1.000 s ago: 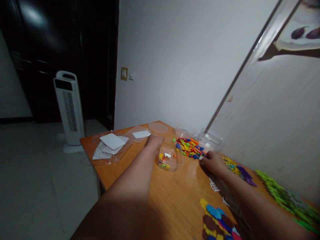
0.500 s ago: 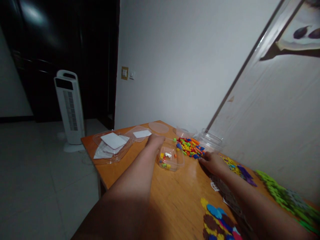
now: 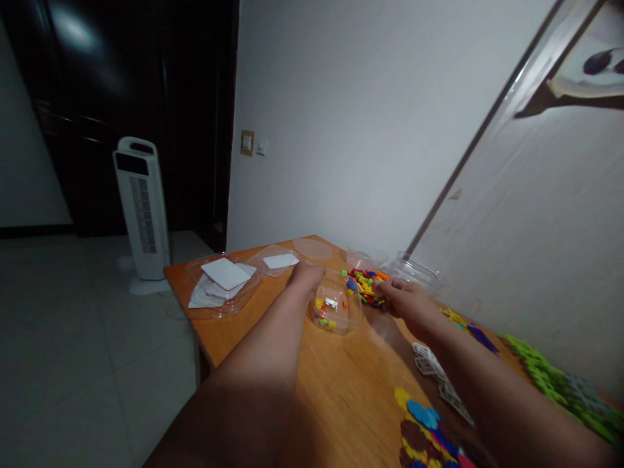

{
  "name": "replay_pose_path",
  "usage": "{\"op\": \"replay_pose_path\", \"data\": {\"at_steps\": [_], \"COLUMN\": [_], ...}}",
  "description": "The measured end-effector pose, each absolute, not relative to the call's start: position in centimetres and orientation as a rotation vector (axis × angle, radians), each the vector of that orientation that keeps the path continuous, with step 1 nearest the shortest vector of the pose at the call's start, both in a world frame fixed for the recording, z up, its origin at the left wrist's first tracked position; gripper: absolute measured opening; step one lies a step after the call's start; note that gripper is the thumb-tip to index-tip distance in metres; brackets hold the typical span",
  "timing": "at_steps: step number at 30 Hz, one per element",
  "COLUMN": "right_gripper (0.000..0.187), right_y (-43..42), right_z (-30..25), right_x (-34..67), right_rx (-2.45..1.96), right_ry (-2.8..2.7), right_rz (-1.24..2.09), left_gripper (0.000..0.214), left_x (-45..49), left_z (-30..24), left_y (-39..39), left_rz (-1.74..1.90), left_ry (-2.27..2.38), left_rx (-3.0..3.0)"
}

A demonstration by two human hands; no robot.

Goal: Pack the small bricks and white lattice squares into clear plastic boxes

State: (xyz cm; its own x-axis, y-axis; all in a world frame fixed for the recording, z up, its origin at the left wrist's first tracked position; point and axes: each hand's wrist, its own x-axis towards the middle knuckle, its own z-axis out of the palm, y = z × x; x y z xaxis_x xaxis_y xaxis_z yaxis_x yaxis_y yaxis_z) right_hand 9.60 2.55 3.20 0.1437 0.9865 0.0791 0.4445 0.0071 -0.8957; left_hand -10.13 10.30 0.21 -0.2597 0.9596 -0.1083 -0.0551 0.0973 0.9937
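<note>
My left hand [image 3: 306,275] rests at the left side of a small clear plastic box [image 3: 336,307] that holds a few coloured pieces; its fingers are hidden behind the wrist. A heap of small coloured bricks [image 3: 364,283] lies just beyond the box on the wooden table [image 3: 341,377]. My right hand [image 3: 405,298] hovers over the right edge of that heap, close to the box, fingers curled together in a pinch; what they hold is too small to see.
Clear trays with white cards [image 3: 225,281] sit at the table's far left corner, a round lid [image 3: 312,248] and clear jars [image 3: 414,272] at the back. Coloured foam shapes [image 3: 424,432] and green pieces [image 3: 560,380] lie near me. A white tower fan [image 3: 142,208] stands on the floor.
My right hand has moved left and away from me, from the table beside the heap to over the heap's edge near the box. The left hand has stayed put.
</note>
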Motion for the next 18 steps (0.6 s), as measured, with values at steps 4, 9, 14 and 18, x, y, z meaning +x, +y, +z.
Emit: {"op": "replay_pose_path", "data": {"at_steps": [4,9,14,18], "right_gripper": [0.038,0.021,0.020,0.025], "right_y": [2.9,4.6,5.6,5.6], "right_z": [4.1,2.1,-0.7,-1.4], "right_x": [8.2,12.0,15.3,15.5], "right_rx": [-1.484,-1.743,-2.061,-2.170], "right_ry": [-1.469,-1.475,-1.710,-1.846], "right_rz": [0.839,0.501,0.199,0.081], "left_gripper": [0.029,0.025,0.021,0.020], "left_x": [-10.1,-10.3,-10.6,-10.3], "left_z": [0.1,-0.5,-0.9,-0.8], "left_y": [10.3,11.0,11.7,11.3], "left_rz": [1.361,1.362,1.320,1.354], "left_ry": [1.364,1.437,1.451,1.451], "left_rx": [0.974,1.014,1.019,0.991]}}
